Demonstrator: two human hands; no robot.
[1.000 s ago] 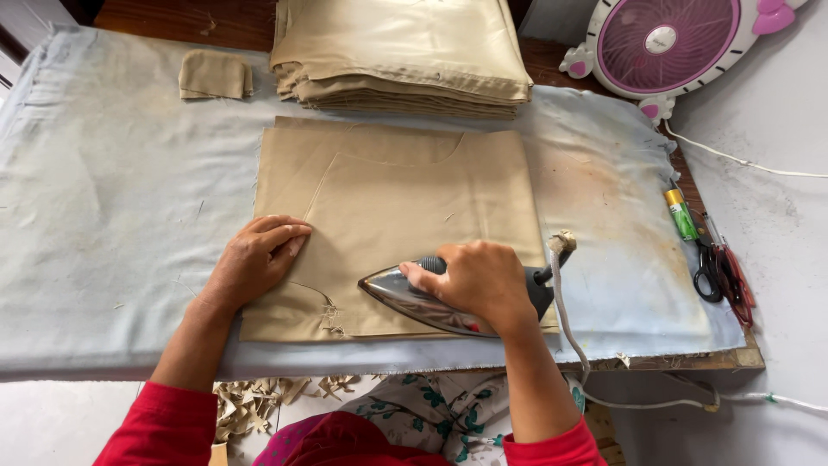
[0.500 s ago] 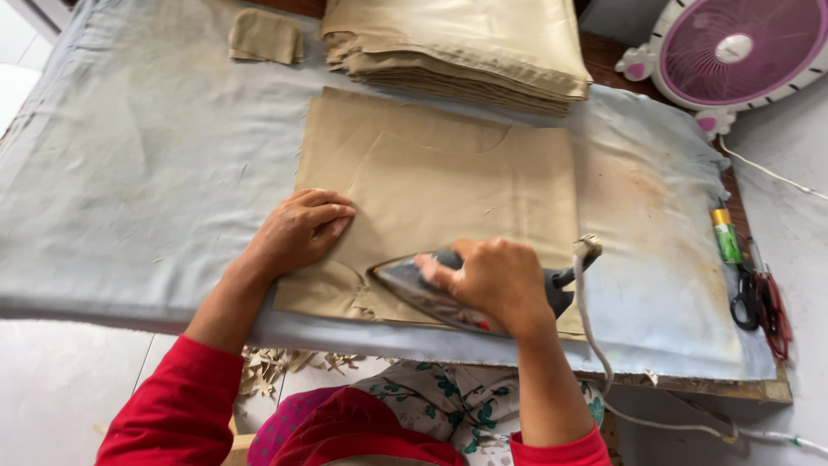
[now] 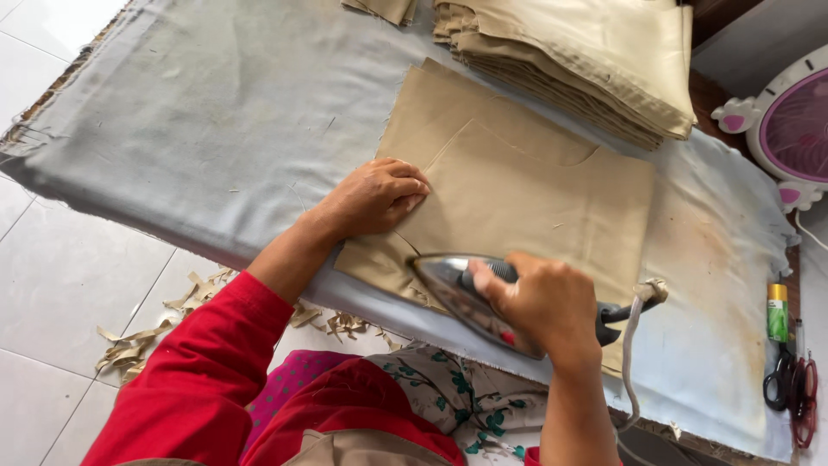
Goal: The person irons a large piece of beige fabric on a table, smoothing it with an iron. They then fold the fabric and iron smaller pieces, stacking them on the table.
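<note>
A tan fabric piece [image 3: 526, 185] lies flat on the pale grey-blue cloth cover [image 3: 216, 129] of the ironing table, near the table's front edge and roughly in the middle of the view. The left hand [image 3: 375, 197] rests palm down on the fabric's near left part, fingers together and pressing flat, gripping nothing. The right hand [image 3: 543, 300] is wrapped tight around the dark handle of a metal iron [image 3: 466, 293], whose pointed tip faces left and sits on the fabric's front edge, just beside the left hand. A pale cord [image 3: 634, 345] runs from the back of the iron down over the table's edge. Behind the fabric piece, at the far side of the table, stands a stack of folded tan fabric [image 3: 586, 60], touching or just overlapping the piece's far edge; a smaller folded tan scrap [image 3: 384, 9] lies left of the stack at the top of the view. The cover shows a brownish stain [image 3: 733, 285] to the right of the fabric. At the far right edge lie a small green and yellow tube-shaped container [image 3: 778, 312] and red-handled scissors [image 3: 798, 388] just below it. A white and pink fan [image 3: 789, 129] stands at the upper right. Tan fabric trimmings [image 3: 142, 341] are scattered on the white tiled floor [image 3: 60, 285] under the table's front edge.
</note>
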